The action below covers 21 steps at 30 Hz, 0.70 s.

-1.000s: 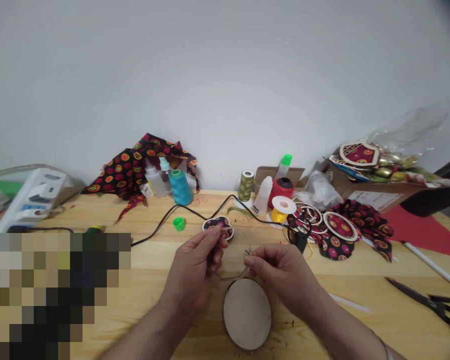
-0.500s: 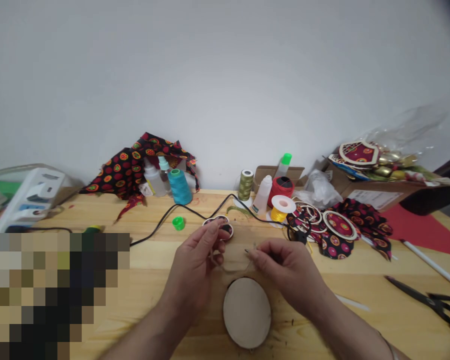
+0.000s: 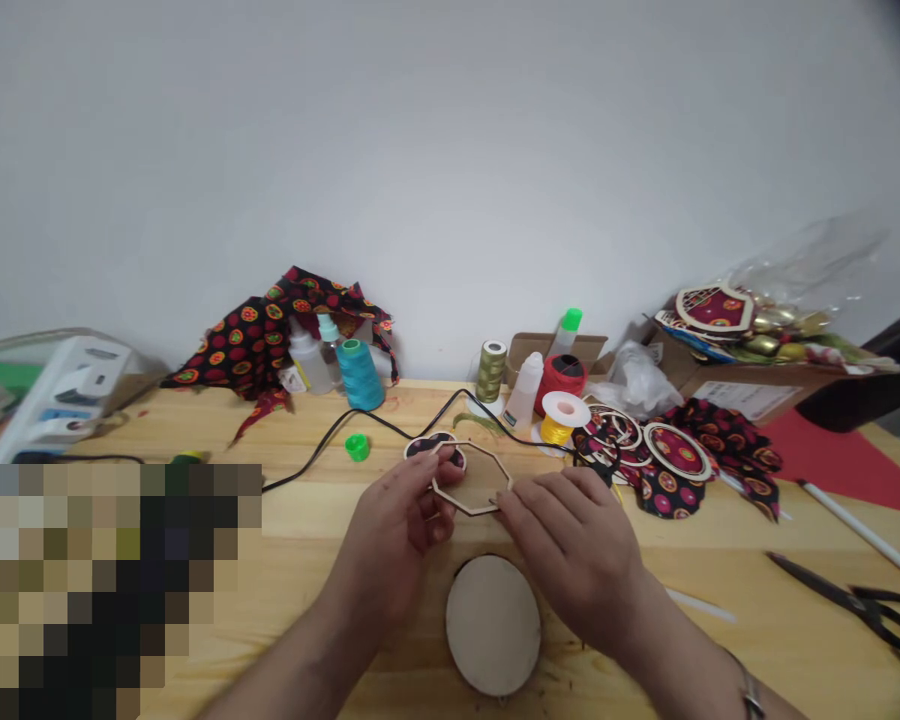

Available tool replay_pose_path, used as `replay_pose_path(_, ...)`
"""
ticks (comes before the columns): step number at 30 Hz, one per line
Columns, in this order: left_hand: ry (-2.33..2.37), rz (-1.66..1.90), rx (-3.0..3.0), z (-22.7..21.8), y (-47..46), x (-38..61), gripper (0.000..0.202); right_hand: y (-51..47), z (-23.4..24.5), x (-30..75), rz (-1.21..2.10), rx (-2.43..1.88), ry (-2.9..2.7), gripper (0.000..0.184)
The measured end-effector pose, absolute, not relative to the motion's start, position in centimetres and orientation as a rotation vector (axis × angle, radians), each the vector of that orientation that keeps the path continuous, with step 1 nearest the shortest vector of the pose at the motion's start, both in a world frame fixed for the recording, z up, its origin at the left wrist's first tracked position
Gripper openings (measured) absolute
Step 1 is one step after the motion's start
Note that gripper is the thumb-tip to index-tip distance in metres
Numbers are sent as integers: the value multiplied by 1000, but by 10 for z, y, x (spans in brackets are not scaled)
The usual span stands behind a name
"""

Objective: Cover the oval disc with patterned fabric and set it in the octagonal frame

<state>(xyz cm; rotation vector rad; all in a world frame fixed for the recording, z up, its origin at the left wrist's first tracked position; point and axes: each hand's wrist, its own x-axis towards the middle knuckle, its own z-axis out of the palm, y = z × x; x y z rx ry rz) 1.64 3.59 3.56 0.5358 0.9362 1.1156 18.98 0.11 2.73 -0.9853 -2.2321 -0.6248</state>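
Both my hands hold a thin wooden octagon frame (image 3: 471,478) just above the wooden table (image 3: 720,570). My left hand (image 3: 397,530) pinches its left edge and my right hand (image 3: 570,545) pinches its lower right edge. The frame is tilted so its opening shows. Below the hands a plain oval wooden disc (image 3: 493,625) lies flat on the table. Behind the frame a small fabric-covered flower shape (image 3: 422,448) rests on the tabletop.
A black cable (image 3: 360,420) crosses the table. Thread spools stand behind: teal (image 3: 360,375), olive (image 3: 491,371), red (image 3: 566,376), yellow (image 3: 562,418). Glue bottles (image 3: 525,392), patterned fabric (image 3: 270,330), round fabric pieces (image 3: 679,450), black scissors (image 3: 862,605) and a cardboard box (image 3: 750,375) lie around.
The octagon frame has been turned from nearly edge-on to showing its opening. Both hands have shifted slightly up and closer together around it.
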Motion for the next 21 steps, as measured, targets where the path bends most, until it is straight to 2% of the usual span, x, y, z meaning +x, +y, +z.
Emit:
replay_pose_path(2,943,1132,541,33,36,16,26,2,27,189,-582,-1000,-2234,14)
replay_pose_path(6,948,1155,529,31,38,16,25,6,35,195,-461,-977,-2200,27)
replay_pose_path(9,934,1158,527,33,38,15,25,9,48,211,-456,-1086,-2049,19)
replay_pose_path(11,913,1135,536,35,36,15,26,11,57,225,-483,-1251,-1932,20)
replay_pose_path(14,861,1053,572,37,31,17,31,11,63,245,-435,-1435,-2000,17)
replay_pose_path(16,799,946,630,37,26,19,31,9,62,255,-371,-1526,-2233,24)
replay_pose_path(19,699,730,768,36,18,20,26,5,49,266,-293,-1567,-2600,45)
replay_pose_path(21,650,578,874,37,13,20,24,4,37,272,-362,-1545,-2742,52)
